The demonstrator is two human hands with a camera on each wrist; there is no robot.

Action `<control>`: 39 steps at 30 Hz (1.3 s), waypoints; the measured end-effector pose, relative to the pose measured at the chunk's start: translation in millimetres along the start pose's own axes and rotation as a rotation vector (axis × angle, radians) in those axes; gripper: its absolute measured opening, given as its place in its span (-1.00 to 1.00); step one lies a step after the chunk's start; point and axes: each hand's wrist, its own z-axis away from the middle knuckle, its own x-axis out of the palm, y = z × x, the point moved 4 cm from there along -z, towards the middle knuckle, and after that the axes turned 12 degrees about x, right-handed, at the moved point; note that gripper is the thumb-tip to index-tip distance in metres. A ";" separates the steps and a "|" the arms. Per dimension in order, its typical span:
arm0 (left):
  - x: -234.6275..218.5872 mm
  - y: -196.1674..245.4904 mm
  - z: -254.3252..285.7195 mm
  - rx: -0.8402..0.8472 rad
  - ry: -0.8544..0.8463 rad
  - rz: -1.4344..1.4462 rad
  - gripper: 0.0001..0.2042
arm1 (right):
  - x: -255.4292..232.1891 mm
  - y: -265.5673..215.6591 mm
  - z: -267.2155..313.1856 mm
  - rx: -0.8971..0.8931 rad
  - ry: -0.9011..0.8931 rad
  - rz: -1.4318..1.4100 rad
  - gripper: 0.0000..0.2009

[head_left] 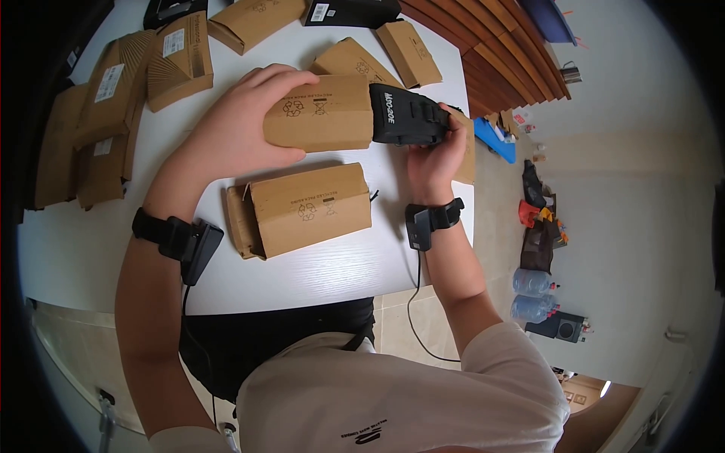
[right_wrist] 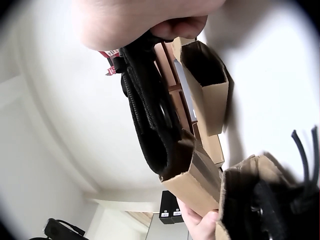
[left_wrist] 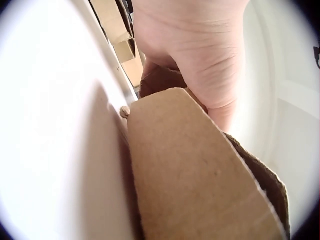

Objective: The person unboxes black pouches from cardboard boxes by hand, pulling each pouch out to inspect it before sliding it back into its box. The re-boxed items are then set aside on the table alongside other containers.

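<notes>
My left hand (head_left: pixel 238 124) grips a brown cardboard box (head_left: pixel 325 124) from its left end, fingers along the far side and thumb along the near side. At the box's right end my right hand (head_left: pixel 438 155) holds a black fabric pouch (head_left: pixel 408 117) with white lettering by its outer end. In the right wrist view the pouch (right_wrist: pixel 145 110) meets the open mouth of the held box (right_wrist: pixel 192 185). Nearer me on the white table lies a second cardboard box (head_left: pixel 313 211), its left flap standing out. Black contents and cords (right_wrist: pixel 300 160) show at its open right end.
Several cardboard boxes (head_left: pixel 113 90) lie along the table's left side. More cardboard boxes (head_left: pixel 408 53) and a black box (head_left: pixel 351 11) stand at the far side. Another cardboard box (head_left: pixel 467 155) lies behind my right hand at the table's right edge. Cables (head_left: pixel 411 302) trail from both wrist cameras.
</notes>
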 end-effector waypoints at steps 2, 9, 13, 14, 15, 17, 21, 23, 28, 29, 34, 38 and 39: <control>0.6 -0.7 0.3 -0.002 0.000 -0.010 -0.30 | 2.0 0.4 1.6 0.000 -0.046 0.031 -0.69; -1.0 1.7 -1.1 -0.003 -0.011 -0.003 -0.30 | 8.1 2.4 5.7 0.001 -0.036 0.135 -0.67; -2.1 4.1 -1.4 -0.017 -0.034 0.010 -0.29 | 15.8 0.6 11.6 0.011 -0.118 0.184 -0.66; -1.8 4.2 -1.2 -0.020 -0.043 0.005 -0.28 | 17.7 0.5 12.9 0.007 -0.135 0.231 -0.66; -1.2 3.8 -1.0 -0.020 -0.043 0.005 -0.28 | 19.1 0.8 14.6 0.007 -0.135 0.231 -0.66; -0.1 3.5 -0.7 0.001 -0.035 -0.002 -0.28 | 23.8 1.4 20.0 -0.030 -0.147 0.323 -0.69; -1.0 3.4 -1.5 0.012 -0.033 -0.003 -0.29 | 35.2 8.2 35.3 -0.011 -0.388 0.451 -0.67; 0.3 2.0 -1.1 0.003 -0.061 0.006 -0.30 | 42.9 10.6 44.5 -0.007 -0.417 0.565 -0.71; 1.7 1.4 1.4 -0.025 -0.101 -0.011 -0.29 | 40.2 0.5 39.9 -0.263 -0.337 0.740 -0.85; 1.5 1.1 1.9 -0.030 -0.121 -0.030 -0.29 | 31.3 -5.9 34.2 -0.132 -0.377 0.745 -0.87; 2.5 0.2 2.2 -0.053 -0.183 -0.046 -0.29 | 38.5 -4.9 47.8 0.162 -0.545 1.088 -0.66; 1.2 2.6 2.0 -0.064 -0.208 -0.072 -0.28 | 41.5 3.7 59.3 0.294 -0.615 1.265 -0.62; 1.0 2.2 2.1 -0.065 -0.207 -0.073 -0.28 | 38.6 5.8 58.4 0.336 -0.627 1.301 -0.60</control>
